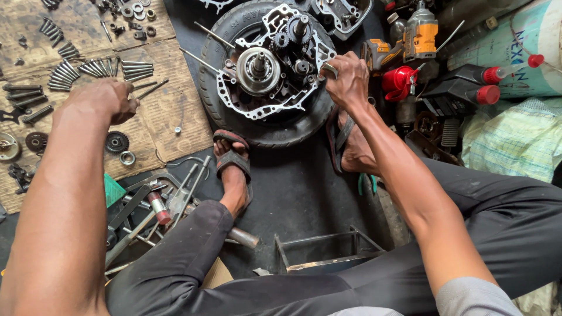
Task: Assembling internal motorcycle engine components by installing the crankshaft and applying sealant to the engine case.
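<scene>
While the engine case (275,64) lies flat in an old tyre (266,126) that cradles it, the right hand (350,79) clamps the case's edge just beside its grip, and the left hand (105,100) closes in a fist over bolts (99,69) sorted on cardboard (170,117), contents unclear.

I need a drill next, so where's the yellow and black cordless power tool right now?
The yellow and black cordless power tool lies at the top right of the head view, just above the red plastic funnel and beyond the right hand.
</scene>
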